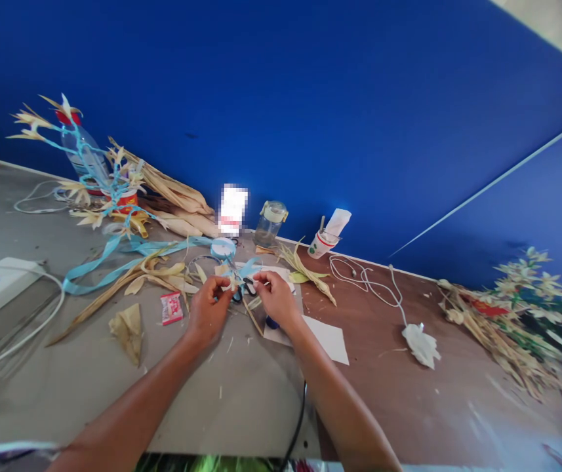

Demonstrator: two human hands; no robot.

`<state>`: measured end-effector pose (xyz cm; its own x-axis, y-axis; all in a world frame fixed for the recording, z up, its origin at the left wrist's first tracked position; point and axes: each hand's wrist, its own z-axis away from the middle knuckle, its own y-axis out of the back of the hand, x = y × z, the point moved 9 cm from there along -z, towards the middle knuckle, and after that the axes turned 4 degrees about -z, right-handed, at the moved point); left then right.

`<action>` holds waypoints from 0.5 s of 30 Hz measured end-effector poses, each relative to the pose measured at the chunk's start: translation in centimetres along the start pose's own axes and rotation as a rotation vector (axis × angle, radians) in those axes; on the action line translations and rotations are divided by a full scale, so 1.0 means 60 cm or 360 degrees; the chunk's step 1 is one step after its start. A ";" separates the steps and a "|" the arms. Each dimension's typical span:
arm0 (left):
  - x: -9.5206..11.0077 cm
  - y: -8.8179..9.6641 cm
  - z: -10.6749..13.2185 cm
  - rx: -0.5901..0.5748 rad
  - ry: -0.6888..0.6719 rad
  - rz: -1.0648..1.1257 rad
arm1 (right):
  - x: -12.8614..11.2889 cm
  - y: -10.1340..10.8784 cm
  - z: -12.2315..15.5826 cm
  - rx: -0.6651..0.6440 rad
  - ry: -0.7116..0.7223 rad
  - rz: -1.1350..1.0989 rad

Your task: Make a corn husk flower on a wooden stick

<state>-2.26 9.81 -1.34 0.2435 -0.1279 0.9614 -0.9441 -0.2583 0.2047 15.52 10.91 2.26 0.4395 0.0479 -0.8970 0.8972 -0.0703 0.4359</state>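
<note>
My left hand (pixel 210 305) is pinched closed around a small pale piece of corn husk (pixel 234 282). My right hand (pixel 277 298) faces it a short way to the right, thumb and fingers pressed together. What lies between those right fingertips is too small to make out. A loose bit of light blue ribbon (pixel 248 267) shows just above them. Scissors with dark handles (pixel 248 287) lie between the two hands, partly covered. Behind the hands is a roll of blue ribbon (pixel 222 247); a long blue strip (pixel 98 259) curls away to the left.
Dry husks (pixel 162 272) and a red packet (pixel 171 308) lie left. Along the wall stand a husk-flower branch (pixel 84 157), a lit screen (pixel 233 210), a glass jar (pixel 269 224) and a paper cup (pixel 322 244). White cable (pixel 366 282) and bundled flowers (pixel 531 314) are right.
</note>
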 end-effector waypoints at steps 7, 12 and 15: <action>-0.002 -0.006 -0.001 -0.0082 0.0154 0.0135 | -0.012 -0.002 -0.012 -0.0238 0.0014 0.0696; -0.003 0.004 -0.011 -0.0063 0.0082 0.0059 | 0.017 -0.050 0.025 -0.0565 -0.0044 0.1248; -0.003 0.008 -0.013 -0.0043 0.0039 0.0037 | 0.027 -0.081 0.034 -0.0643 -0.0035 0.1411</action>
<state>-2.91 10.49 -1.28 0.2159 -0.1098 0.9702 -0.9553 -0.2292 0.1866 11.76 9.29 -1.44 0.9652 0.1233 -0.2306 0.1899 0.2756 0.9423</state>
